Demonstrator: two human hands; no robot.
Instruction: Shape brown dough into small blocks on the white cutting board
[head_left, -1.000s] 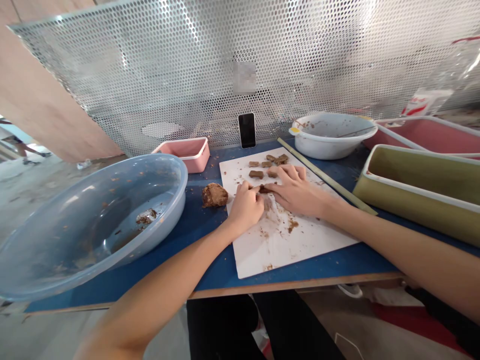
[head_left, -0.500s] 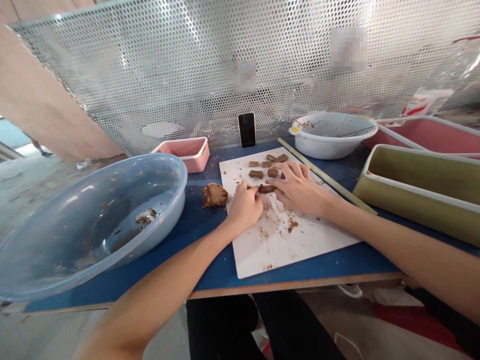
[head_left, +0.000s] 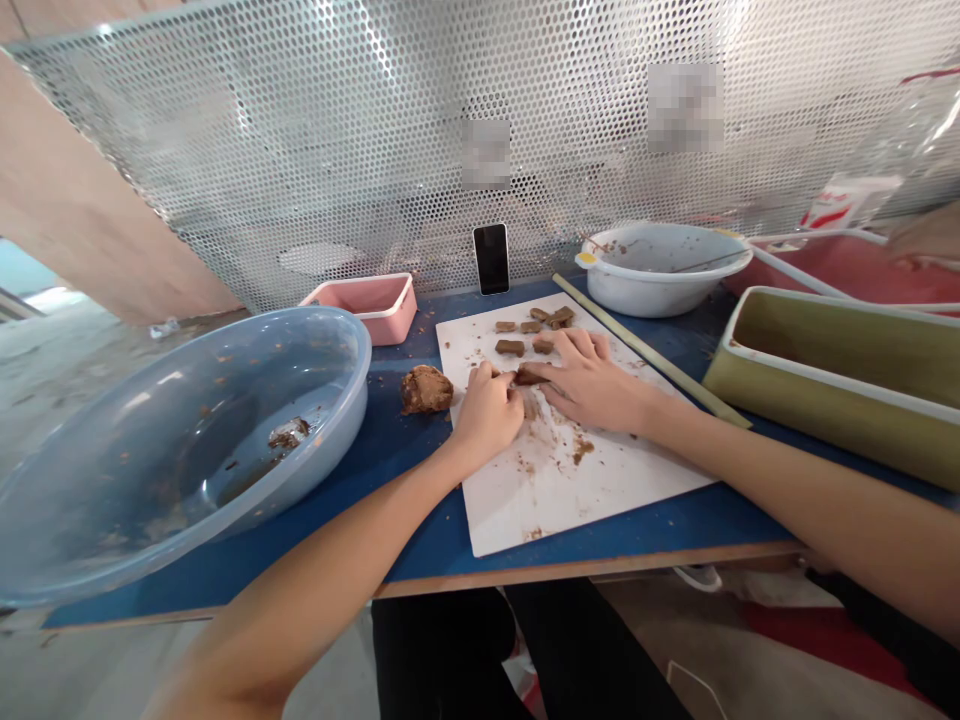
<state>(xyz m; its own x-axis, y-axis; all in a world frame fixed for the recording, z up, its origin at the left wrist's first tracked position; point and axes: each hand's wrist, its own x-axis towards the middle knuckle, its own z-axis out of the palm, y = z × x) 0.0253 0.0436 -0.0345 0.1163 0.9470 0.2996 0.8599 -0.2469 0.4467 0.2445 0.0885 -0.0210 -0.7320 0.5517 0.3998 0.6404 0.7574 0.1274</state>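
A short brown clay roll (head_left: pixel 531 374) lies on a smeared white board (head_left: pixel 510 520), between my two hands. My left hand (head_left: pixel 491 405) is closed, fingers curled, with its fingertips against the roll's left end. Spread flat, my right hand (head_left: pixel 592 378) lies over the roll's right part and hides it. Just beyond my fingers are several small cut clay pieces (head_left: pixel 511 348), some partly covered by my right hand. A rough brown clay lump (head_left: pixel 427 389) sits left of the board on the blue table.
At left stands a large blue basin (head_left: pixel 352 350) with wet clay inside. A small pink box (head_left: pixel 394 315) and a phone (head_left: pixel 491 260) are behind. On the right are a stick (head_left: pixel 652 350), a white basin (head_left: pixel 660 290), an olive trough (head_left: pixel 825 405) and another person's hand (head_left: pixel 930 240).
My right hand has shifted slightly left and now covers more of the roll. Another person's hand has come into view at the far right, over the pink trough.
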